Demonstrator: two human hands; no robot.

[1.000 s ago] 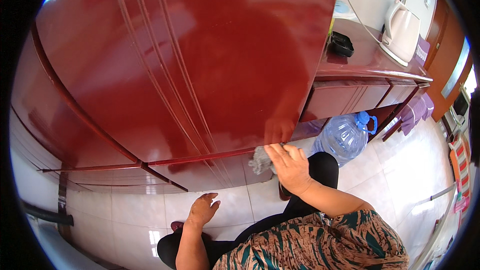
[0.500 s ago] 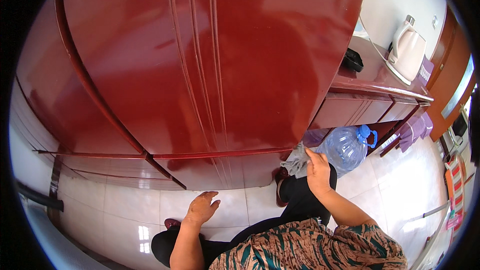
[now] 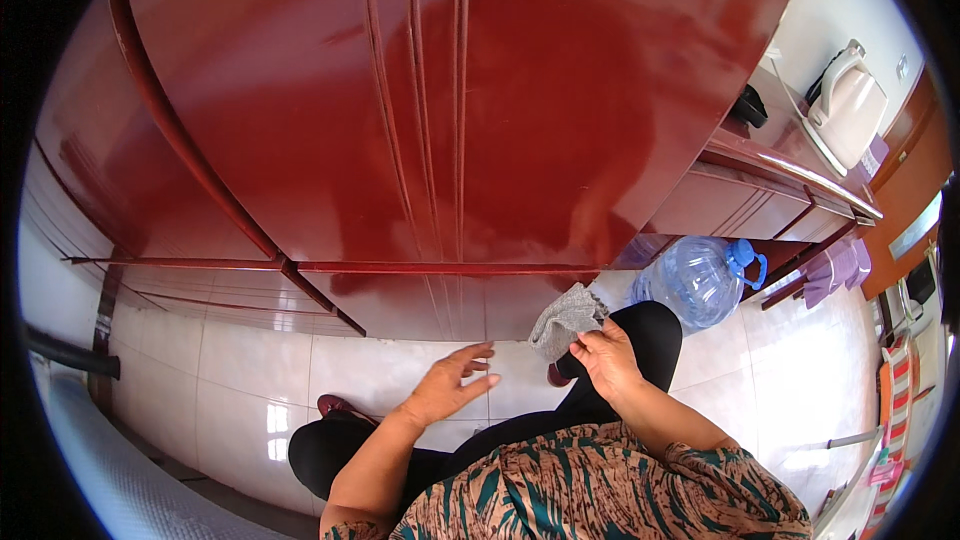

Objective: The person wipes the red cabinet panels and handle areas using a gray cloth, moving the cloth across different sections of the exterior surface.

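A grey cloth (image 3: 566, 320) hangs from my right hand (image 3: 608, 358), whose fingers are closed on its edge. The cloth is in front of the cabinet's lower drawer front, close to my right knee. My left hand (image 3: 452, 386) is empty, its fingers apart, above the tiled floor just short of the cabinet. Before me rises a glossy dark red cabinet (image 3: 540, 140) with vertical grooves; its doors and lower fronts are closed.
A large clear water bottle (image 3: 695, 280) with a blue cap and handle stands at the right, by a red desk (image 3: 740, 198). On the desktop are a white electric kettle (image 3: 848, 115) and a black object (image 3: 750, 105). Purple cloth (image 3: 838, 268) hangs beyond. A bed edge (image 3: 150, 460) lies at lower left.
My right hand has drawn the grey cloth left and nearer to me. The left hand has moved rightward, toward the cloth. The view has shifted a little.
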